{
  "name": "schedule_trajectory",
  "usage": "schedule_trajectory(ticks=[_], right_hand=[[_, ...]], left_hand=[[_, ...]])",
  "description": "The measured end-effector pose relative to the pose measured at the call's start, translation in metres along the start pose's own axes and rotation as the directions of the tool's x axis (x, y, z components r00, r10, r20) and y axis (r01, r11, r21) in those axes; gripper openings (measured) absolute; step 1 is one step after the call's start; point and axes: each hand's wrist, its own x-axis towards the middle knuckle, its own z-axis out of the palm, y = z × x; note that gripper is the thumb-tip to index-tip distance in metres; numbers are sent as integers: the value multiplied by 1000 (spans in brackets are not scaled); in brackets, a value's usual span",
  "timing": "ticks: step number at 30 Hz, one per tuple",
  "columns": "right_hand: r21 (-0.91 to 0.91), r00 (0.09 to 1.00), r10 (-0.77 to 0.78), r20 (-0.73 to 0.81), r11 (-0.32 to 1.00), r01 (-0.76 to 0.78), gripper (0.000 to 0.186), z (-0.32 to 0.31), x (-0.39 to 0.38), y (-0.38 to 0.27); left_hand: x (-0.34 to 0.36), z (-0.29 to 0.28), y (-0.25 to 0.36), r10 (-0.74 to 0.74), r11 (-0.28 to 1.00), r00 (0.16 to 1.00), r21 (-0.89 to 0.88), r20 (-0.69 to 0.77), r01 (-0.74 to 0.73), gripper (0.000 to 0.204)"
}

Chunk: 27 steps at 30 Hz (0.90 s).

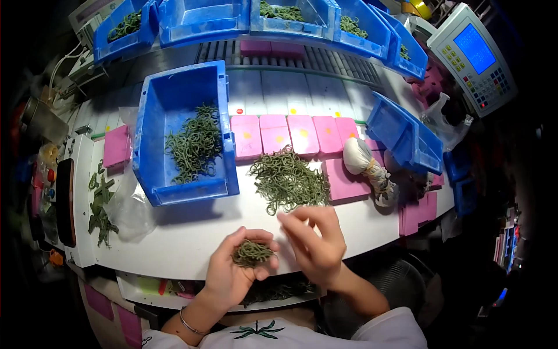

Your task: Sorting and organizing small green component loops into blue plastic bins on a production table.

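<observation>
My left hand [224, 270] is cupped, palm up, above the near edge of the table. A clump of small dark green rings [251, 253] lies in it, with the fingers curled round. Just to its right, my right hand [317, 241] is raised with thumb and fingertips pinched together; whether a ring is between them is too small to tell. Beyond my hands, a loose pile of the same green rings [289, 180] is spread on the white table. To the left of that pile a large blue bin [152, 116] holds another heap of rings [197, 142].
Pink blocks [247, 136] line the back of the pile. A tied cloth bundle [372, 171] and a tilted blue bin [401, 134] sit at the right. More blue bins [203, 26] stand along the back, beside a keypad display [476, 55]. Green scraps [102, 215] lie far left.
</observation>
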Motion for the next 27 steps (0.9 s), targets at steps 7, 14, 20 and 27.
schedule_trajectory(ticks=[7,14,20,27], right_hand=[[-347,974,-85,210,925,155,43,13,-4,24],[-297,949,-199,243,916,269,28,-3,-31,14],[-132,997,32,70,991,-23,26,-12,-8,2],[114,975,216,50,969,-220,33,-16,4,-12]], left_hand=[[-4,8,8,101,994,988,58,-117,-95,35],[-8,5,6,139,983,986,133,-95,-126,34],[-3,7,1,165,962,981,236,-102,-137,36],[4,9,-3,-21,1000,998,18,62,20,44]])
